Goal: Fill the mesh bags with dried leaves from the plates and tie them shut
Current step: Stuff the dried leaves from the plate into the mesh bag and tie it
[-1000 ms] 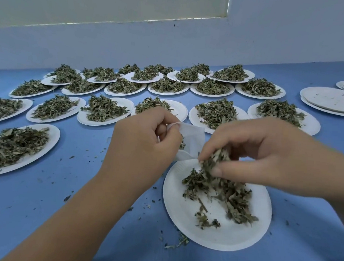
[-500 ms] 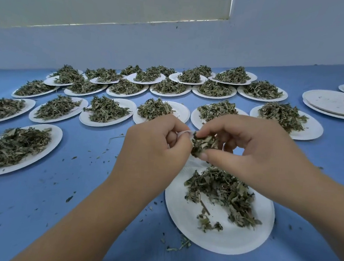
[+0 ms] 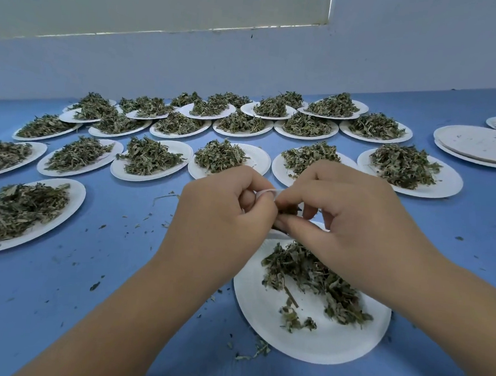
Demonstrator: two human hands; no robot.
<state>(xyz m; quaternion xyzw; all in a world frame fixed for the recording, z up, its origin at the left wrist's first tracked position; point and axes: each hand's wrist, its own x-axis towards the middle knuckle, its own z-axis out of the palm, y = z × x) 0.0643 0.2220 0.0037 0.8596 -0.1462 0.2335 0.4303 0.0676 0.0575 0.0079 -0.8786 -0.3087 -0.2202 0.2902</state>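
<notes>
The left hand [image 3: 224, 215] pinches a thin white mesh bag [image 3: 265, 192]; right hand [image 3: 350, 218] pinches crumbly dried leaves [image 3: 289, 210] above 1 round paper plate [image 3: 318, 342].

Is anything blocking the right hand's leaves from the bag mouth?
Nothing visible does. The right hand pinches leaves right at the mesh bag, which the left hand holds; its opening is hidden behind the fingers.

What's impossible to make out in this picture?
Head view, mesh bag: only a white rim shows; left hand and right hand cover it, so its fill is unknown.
Head view, pinch of leaves: mostly hidden inside the right hand's grip.
Head view, empty plates: cut off by the right edge.
</notes>
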